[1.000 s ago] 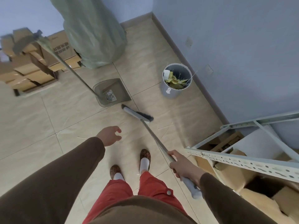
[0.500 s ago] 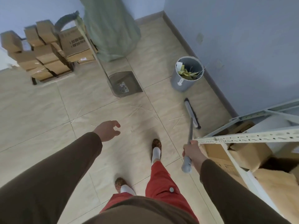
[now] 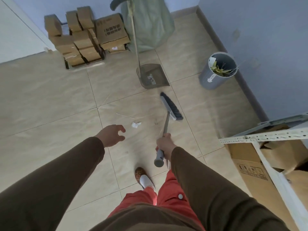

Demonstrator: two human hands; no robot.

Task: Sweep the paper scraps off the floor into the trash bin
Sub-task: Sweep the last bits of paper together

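Since the earlier frame, broom head swung left, from beside the metal rack to mid-floor below the dustpan. Right hand (image 3: 164, 144) fingers wrapped tight on the grey long-handled broom (image 3: 168, 112). Left hand (image 3: 111, 135) empty, fingers spread and half curled. Crumpled white paper scrap (image 3: 135, 124) on the beige tiled floor (image 3: 50, 100), just beyond the left fingertips, left of the bristles. Translucent grey dustpan (image 3: 152, 75) farther ahead; round grey trash bin (image 3: 216, 70), holding scraps, near the blue wall (image 3: 266, 39).
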